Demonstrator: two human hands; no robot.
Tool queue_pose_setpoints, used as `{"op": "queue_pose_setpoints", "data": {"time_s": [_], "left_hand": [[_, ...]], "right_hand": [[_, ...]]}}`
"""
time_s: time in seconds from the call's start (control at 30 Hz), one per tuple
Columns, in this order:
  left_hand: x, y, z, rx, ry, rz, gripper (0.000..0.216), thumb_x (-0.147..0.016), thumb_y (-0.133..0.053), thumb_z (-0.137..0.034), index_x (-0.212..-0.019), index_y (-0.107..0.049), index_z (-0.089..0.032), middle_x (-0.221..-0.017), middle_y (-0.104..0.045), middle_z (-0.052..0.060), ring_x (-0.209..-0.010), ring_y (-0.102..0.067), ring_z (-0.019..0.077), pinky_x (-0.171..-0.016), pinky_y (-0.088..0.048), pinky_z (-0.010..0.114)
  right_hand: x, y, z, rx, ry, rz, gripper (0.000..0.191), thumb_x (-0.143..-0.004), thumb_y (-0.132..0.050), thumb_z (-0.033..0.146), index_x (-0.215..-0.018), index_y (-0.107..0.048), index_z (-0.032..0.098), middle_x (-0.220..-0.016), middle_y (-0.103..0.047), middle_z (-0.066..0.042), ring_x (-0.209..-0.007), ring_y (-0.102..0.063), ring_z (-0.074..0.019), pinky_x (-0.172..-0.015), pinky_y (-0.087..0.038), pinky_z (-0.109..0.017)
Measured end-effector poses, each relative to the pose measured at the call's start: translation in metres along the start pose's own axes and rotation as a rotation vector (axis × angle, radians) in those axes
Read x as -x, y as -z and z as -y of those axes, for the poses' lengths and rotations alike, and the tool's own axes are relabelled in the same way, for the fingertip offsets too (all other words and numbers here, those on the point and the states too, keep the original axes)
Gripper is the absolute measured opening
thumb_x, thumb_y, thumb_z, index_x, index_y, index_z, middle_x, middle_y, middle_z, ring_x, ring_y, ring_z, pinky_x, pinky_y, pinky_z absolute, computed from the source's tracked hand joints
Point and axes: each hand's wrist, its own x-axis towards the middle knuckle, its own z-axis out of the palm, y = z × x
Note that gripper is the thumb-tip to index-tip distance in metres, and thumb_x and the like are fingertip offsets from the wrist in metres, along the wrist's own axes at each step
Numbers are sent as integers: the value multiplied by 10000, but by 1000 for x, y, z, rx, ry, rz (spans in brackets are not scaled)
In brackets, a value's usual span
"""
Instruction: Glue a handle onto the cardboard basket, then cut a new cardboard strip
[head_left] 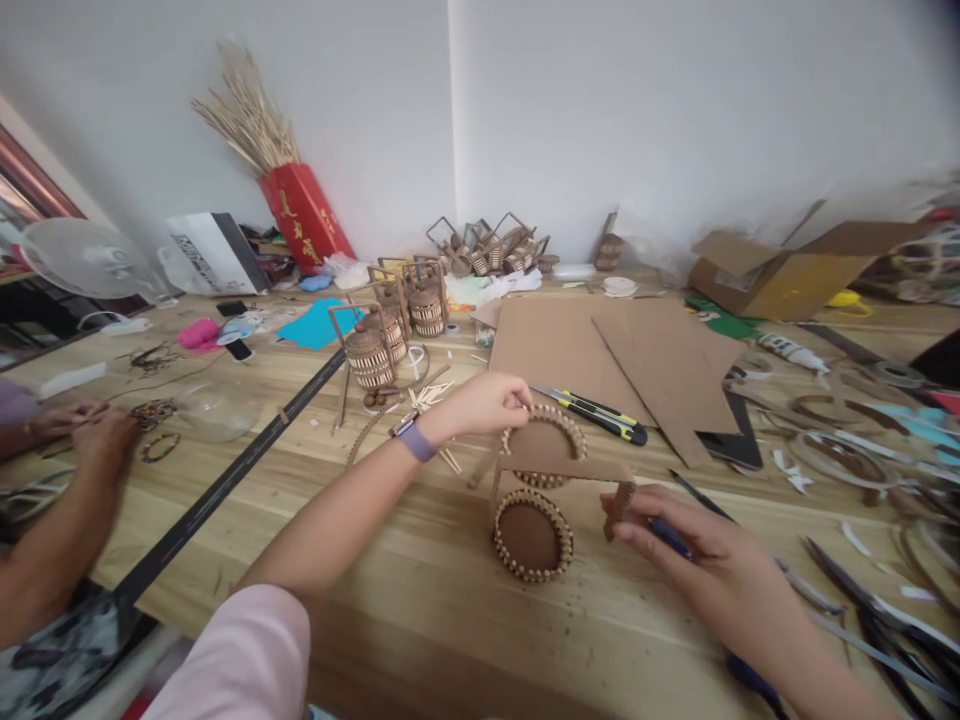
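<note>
Pinching the right leg of a bent brown strip (566, 467), our right grip (694, 540) has its thumb and fingers clamped on it. The strip makes the shape of a small bridge, above the counter (427, 640), and its bar passes between us and a far round tray (536, 445). Whether its left leg touches the near round tray (529, 535), we cannot tell.

We judge the strip to be very light and rather stiff along its bar, dry and not slippery, but weak at the corners, where it could fold or tear. So we would take it low on the legs, with a soft pinch, and not press the bar down. The trays look light also; their rims of small pieces may be fragile, so we would hold them by the outside wall.

Our left grip (487, 408) has its fingertips close together at the far tray's rim; we cannot tell if they clamp on it. Farther out lie a utility knife (600, 416), cardboard sheets (547, 340) and, far left, handled baskets (370, 358).
</note>
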Motion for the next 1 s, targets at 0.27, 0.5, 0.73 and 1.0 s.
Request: {"op": "queue_pose_setpoints", "data": {"time_s": [0.27, 0.5, 0.73, 1.0], "left_hand": [[-3, -3, 65, -177, 355, -344, 117, -878, -562, -137, -941, -657, -114, -872, -705, 99, -815, -640, 216, -697, -449, 282], [30, -37, 53, -331, 328, -359, 265, -1002, -456, -289, -1147, -590, -112, -1188, -646, 193, -1146, -585, 307, -965, -442, 418], [39, -77, 38, -322, 244, 52, 140, -935, -624, -253, -937, -687, -128, -991, -705, 93, -943, -670, 234, -864, -544, 382], [11, -65, 35, -121, 179, 20, 135, -882, -663, -237, -918, -711, -117, -916, -729, 88, -887, -680, 225, -798, -536, 338]], "right_hand": [[1, -5, 0, -1, 23, 7, 128, -851, -665, 384, -798, -721, 281, -773, -737, -19, -701, -712, -187, -629, -574, -251], [3, -8, 5, -17, 18, 10, 165, -854, -659, 394, -759, -713, 271, -781, -754, -19, -713, -727, -173, -643, -578, -214], [10, -10, 2, -17, -32, 28, 139, -825, -691, 408, -794, -742, 282, -790, -758, -18, -696, -721, -171, -655, -577, -214], [13, -6, -16, -184, -288, 64, 498, -866, -517, 674, -752, -739, 243, -812, -744, -75, -785, -701, -235, -707, -561, -305]]}}
